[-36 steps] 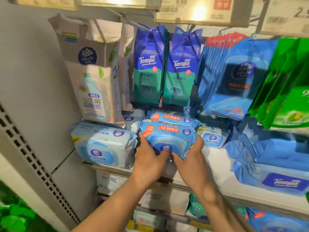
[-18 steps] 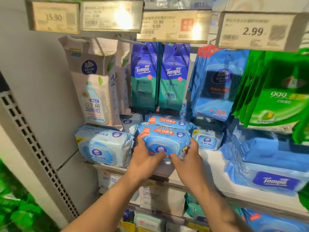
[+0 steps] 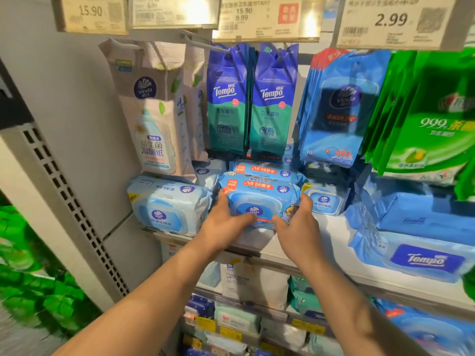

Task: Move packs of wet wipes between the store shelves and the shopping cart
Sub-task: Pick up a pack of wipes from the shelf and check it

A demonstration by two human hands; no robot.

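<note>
Glossy soft pack (image 3: 259,199) nearer shelf edge (image 3: 334,242) now

Centre pack (image 3: 259,199): light blue, orange-red banner, dark blue round logo. Pack to its left (image 3: 167,204): pale blue and white. Upper left hanging bag (image 3: 154,109): beige, navy logo. Upper centre hanging packs (image 3: 253,98): blue tops, teal bottoms. Upper right packs (image 3: 437,114): bright green. Lower right pack (image 3: 424,258): blue, white script.
</note>
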